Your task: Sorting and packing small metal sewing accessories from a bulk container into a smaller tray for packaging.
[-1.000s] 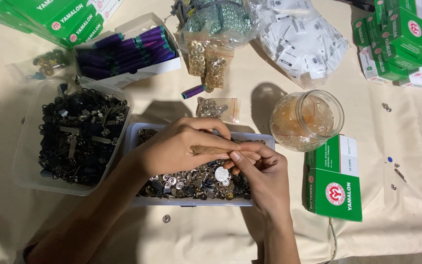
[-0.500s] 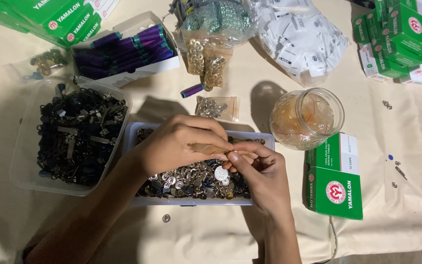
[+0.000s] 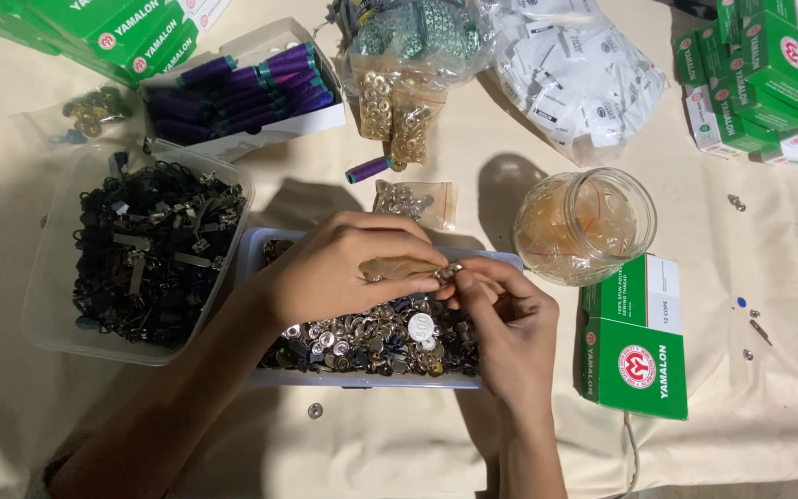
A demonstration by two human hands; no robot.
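Observation:
My left hand [image 3: 344, 268] and my right hand [image 3: 501, 319] meet over a clear tray [image 3: 362, 377] heaped with small metal snap buttons and fasteners [image 3: 371, 337]. The left hand's fingers pinch a small clear plastic bag [image 3: 399, 268]. Thumb and forefinger of the right hand are closed on a tiny metal piece [image 3: 448, 273] at the bag's mouth. A white round button [image 3: 420, 326] lies on top of the heap just below the hands.
A clear tub of dark zipper pulls [image 3: 140, 249] stands at the left. A glass jar [image 3: 584, 226] and a green box [image 3: 634, 337] are at the right. Purple spools in a box [image 3: 242, 88], bags of brass rings [image 3: 394, 111] and stacked green boxes [image 3: 759, 74] lie beyond.
Both hands stay over the tray. The fingers have shifted only slightly at the bag's mouth.

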